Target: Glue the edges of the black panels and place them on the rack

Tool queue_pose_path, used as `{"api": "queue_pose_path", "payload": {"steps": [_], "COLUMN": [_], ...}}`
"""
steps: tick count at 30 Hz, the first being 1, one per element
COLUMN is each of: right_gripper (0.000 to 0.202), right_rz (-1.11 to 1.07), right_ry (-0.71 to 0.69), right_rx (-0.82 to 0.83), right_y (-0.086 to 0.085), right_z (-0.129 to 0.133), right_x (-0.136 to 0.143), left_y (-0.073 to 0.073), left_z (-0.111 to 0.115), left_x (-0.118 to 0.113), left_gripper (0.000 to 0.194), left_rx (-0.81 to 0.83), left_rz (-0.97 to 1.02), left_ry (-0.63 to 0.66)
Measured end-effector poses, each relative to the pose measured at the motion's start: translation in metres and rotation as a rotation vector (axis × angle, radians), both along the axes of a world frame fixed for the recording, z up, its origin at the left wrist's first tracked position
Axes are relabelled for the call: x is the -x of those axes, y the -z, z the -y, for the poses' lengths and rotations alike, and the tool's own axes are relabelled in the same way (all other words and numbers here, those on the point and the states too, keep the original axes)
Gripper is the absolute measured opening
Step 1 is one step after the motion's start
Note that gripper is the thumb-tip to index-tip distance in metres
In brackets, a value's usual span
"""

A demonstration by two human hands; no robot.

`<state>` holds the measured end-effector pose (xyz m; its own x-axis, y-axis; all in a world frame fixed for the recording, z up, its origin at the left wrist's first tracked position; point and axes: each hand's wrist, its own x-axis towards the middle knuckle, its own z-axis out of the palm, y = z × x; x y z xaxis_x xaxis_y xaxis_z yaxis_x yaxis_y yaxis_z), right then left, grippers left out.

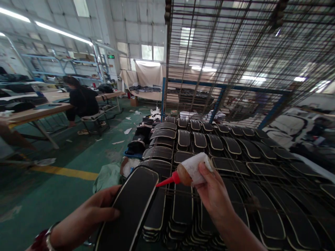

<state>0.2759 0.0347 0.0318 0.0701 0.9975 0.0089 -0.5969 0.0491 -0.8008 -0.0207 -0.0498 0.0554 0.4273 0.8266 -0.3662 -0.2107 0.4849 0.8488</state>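
A long black panel with rounded corners [132, 205] is held up at the lower centre-left by my left hand [94, 212], whose thumb lies on its face. A pale line runs along the panel's right edge. My right hand [213, 190] is wrapped round a white and brown squeeze bottle [195, 170], tilted so that its red nozzle [167, 181] points left. The nozzle's tip is at the panel's upper right edge; whether it touches cannot be made out.
Stacked black panels with pale edges [231, 145] lie on a wire rack below and right. Wire grids [235, 52] on a blue frame rise behind. At the left, a seated person in black [82, 99] is by a long table [43, 111]. A green sack [106, 177] lies on the floor.
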Motion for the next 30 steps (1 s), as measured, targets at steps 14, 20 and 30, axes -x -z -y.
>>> {"api": "queue_pose_path", "payload": {"steps": [14, 20, 30], "right_gripper": [0.039, 0.04, 0.056], "right_rz": [-0.011, 0.038, 0.14], "right_ry": [-0.071, -0.137, -0.305], "right_rx": [0.032, -0.014, -0.13], "right_y": [0.011, 0.005, 0.009], "right_z": [0.024, 0.035, 0.055], "right_x": [0.016, 0.021, 0.019], "left_y": [0.003, 0.004, 0.008], "left_z": [-0.004, -0.006, -0.01], "left_x": [-0.007, -0.007, -0.004], "left_gripper": [0.051, 0.056, 0.049], "left_rx": [0.093, 0.141, 0.181], "left_rz": [0.071, 0.06, 0.006], "left_ry": [-0.153, -0.24, -0.363]}}
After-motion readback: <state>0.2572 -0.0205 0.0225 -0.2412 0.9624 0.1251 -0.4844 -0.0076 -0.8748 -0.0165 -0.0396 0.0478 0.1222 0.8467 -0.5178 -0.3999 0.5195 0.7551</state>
